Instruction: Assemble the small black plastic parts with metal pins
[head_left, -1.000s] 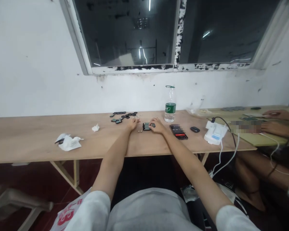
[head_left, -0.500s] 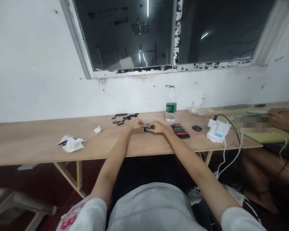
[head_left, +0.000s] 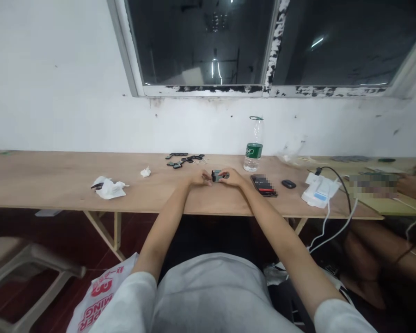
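Note:
My right hand (head_left: 233, 177) grips a small black piece with grey-green faces (head_left: 217, 178) between thumb and fingers, just above the table. It looks like two parts lying side by side; its exact kind is too small to tell. Close to the piece's left end is my left hand (head_left: 201, 177), fingers curved and a gap showing between thumb and fingers. Nothing shows in it, and whether its fingertips touch the piece I cannot tell. Behind my hands lie several similar black and grey-green pieces (head_left: 185, 160), with tiny pale bits (head_left: 202, 161) beside them.
A water bottle (head_left: 253, 157) stands behind my right hand. To the right are a phone (head_left: 264, 185), a black oval case (head_left: 289, 184) and a white power strip (head_left: 319, 190) with cables. Crumpled tissues (head_left: 111, 188) lie left. Another person's hand (head_left: 414, 185) is at far right.
My left hand has loosened from its pinch and sits slightly left of the piece. The two parts are now closer together, in my right hand. The camera view has shifted.

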The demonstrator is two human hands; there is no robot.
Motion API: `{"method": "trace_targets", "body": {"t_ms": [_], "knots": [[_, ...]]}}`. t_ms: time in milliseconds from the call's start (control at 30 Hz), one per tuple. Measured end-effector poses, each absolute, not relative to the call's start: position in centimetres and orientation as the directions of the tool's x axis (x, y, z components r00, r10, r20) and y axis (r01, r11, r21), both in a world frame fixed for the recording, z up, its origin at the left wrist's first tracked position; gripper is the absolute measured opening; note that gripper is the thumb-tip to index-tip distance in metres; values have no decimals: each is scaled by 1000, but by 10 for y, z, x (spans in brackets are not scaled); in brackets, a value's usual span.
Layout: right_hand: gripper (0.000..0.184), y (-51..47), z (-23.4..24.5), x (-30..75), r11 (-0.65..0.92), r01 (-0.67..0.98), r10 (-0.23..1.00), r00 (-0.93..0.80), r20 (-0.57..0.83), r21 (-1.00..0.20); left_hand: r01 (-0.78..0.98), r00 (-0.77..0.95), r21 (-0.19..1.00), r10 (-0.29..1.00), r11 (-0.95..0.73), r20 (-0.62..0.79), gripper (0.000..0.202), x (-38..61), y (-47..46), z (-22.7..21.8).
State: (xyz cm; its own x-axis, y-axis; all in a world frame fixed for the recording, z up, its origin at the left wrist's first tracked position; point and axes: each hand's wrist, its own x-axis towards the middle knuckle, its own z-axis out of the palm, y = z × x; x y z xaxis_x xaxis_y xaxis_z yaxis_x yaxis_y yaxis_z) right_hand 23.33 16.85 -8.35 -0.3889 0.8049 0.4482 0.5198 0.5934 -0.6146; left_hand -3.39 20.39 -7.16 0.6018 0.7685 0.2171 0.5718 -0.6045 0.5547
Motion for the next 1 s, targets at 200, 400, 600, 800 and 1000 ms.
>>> {"method": "trace_targets", "body": {"t_ms": [200,400,600,800,1000], "knots": [[24,170,-80,227,604,682,776,-384,500,-413,520,597,628,772,-579,218,40,-33,200,-71],[33,171,-80,216,504,806,842,-378,386,-310,507,597,645,773,-571,215,32,-34,202,-70],[30,171,-84,221,544,775,818,-404,408,-322,528,587,632,782,-567,211,28,-37,206,-73],[28,168,-82,226,582,747,794,-436,423,-322,525,597,626,774,-577,212,32,-40,209,-74],[29,164,-78,228,624,718,762,-473,442,-308,542,593,612,778,-575,205,33,-41,207,-73]]}}
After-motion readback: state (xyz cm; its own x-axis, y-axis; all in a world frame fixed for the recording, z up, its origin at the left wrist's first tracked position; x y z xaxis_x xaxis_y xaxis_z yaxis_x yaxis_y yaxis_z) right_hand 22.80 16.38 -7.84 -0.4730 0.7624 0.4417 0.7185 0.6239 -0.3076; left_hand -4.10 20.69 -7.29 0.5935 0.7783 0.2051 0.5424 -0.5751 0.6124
